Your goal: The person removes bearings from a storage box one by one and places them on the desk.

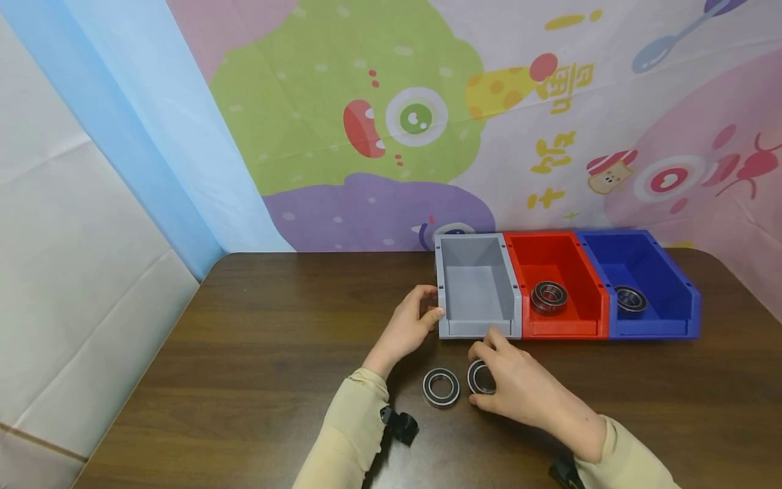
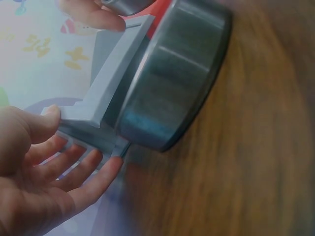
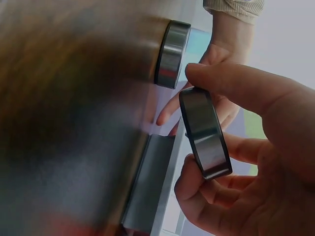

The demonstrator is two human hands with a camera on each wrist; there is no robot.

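Head view: R hand (image 1: 519, 384) pinches a bearing (image 3: 205, 132) across its dia., thumb near 6 o'clock on the ring, fingertips near 12. It's a short ring, so no real long axis; flat face looks up at the cam. R wrist view seems to show it off the tabletop (image 1: 263, 380), tho the gap's hard to judge.

Key relation: gray bin (image 1: 461, 329) lies at 12 o'clock from the held ring, low front lip nearest. R hand's leading finger overlaps that lip in view; can't tell if it touches.

L hand (image 1: 409, 322), at 10 o'clock from the ring, grips the bin's front-left corner: thumb on the rim, fingers bent along the outer wall.

Spare bearing (image 1: 441, 403) lies flat on the table at 9 o'clock from the held one, just beside it, apart from both hands; R hand's nearer.

Red bin (image 1: 565, 329), approx. 1:30, holds one bearing; blue bin (image 1: 656, 329), approx. 2, also one.
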